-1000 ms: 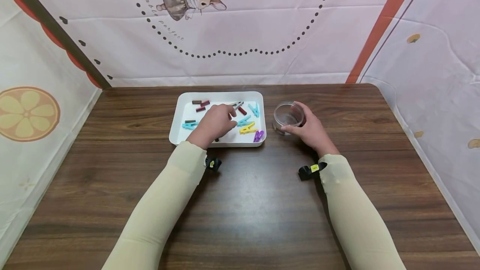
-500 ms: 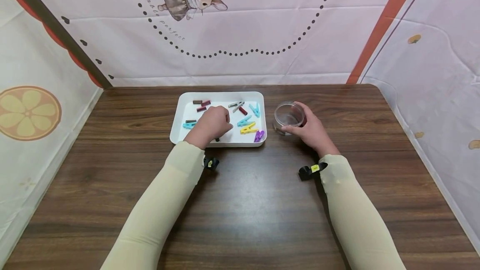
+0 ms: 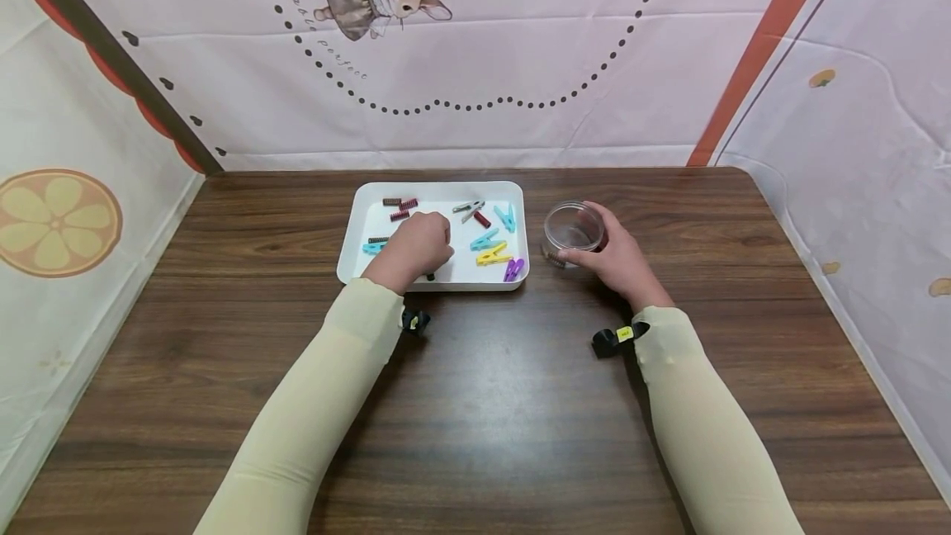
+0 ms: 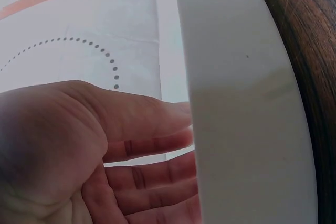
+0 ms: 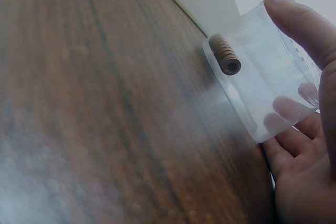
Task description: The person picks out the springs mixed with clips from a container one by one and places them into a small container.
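Note:
My left hand [image 3: 416,248] reaches down into a white tray [image 3: 475,286], fingers bent and pointing at its floor. In the left wrist view the tray wall hides its fingertips, so I cannot tell what they hold. A small dark piece [image 3: 430,276] lies just below that hand. My right hand [image 3: 618,254] grips a clear round plastic jar [image 5: 257,77] standing on the table right of the tray, thumb on one side and fingers on the other. One brown coil spring [image 5: 226,56] lies at the bottom inside the jar.
Around the left hand, the tray holds red springs [image 3: 408,205], brown springs [image 3: 391,201], light blue clothespins [image 3: 487,241], a yellow clothespin [image 3: 494,254], purple clothespins [image 3: 514,270] and a silvery clip [image 3: 469,209]. A printed cloth [image 3: 475,64] hangs behind the wooden table [image 3: 505,403].
My left hand has drawn back to the left from near the silvery clip and lowered, its fingers now bent downward. The right hand and jar have stayed put.

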{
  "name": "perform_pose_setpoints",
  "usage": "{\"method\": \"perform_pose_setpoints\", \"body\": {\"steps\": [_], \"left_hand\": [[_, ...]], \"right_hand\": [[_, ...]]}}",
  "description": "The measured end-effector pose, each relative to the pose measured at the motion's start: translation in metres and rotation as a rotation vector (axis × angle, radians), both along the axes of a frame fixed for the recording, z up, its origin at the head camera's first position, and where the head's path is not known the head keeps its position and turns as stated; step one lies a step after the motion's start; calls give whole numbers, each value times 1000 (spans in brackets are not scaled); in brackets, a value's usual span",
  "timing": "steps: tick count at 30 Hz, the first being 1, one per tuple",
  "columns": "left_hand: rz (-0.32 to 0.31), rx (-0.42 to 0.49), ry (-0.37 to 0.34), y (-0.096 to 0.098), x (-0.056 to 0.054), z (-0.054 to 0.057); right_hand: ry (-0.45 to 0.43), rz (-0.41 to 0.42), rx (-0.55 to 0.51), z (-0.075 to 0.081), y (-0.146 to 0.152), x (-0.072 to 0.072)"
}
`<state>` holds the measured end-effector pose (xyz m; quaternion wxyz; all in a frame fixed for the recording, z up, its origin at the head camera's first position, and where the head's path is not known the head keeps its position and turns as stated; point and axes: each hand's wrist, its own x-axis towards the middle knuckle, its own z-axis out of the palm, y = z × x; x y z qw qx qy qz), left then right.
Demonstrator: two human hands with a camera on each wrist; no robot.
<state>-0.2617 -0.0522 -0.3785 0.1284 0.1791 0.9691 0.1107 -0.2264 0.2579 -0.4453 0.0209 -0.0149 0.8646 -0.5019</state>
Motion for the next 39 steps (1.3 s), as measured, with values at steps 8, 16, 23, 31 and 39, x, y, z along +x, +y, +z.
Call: {"method": "perform_pose_setpoints", "body": {"steps": [8,16,23,31,39], "left_hand": [[10,-6,11,1,2,-1],[28,-35,-31,0,5,-1],[3,-71,-35,-3,6,-5],[12,-115,-80,-6,6,-5],[8,-142,-99,-7,8,-4]], "right_hand": [[-8,0,18,1,0,1],[-18,1,35,3,0,1],[-18,2,32,2,1,1],[17,-2,37,1,1,0],[11,0,36,0,1,0]]}}
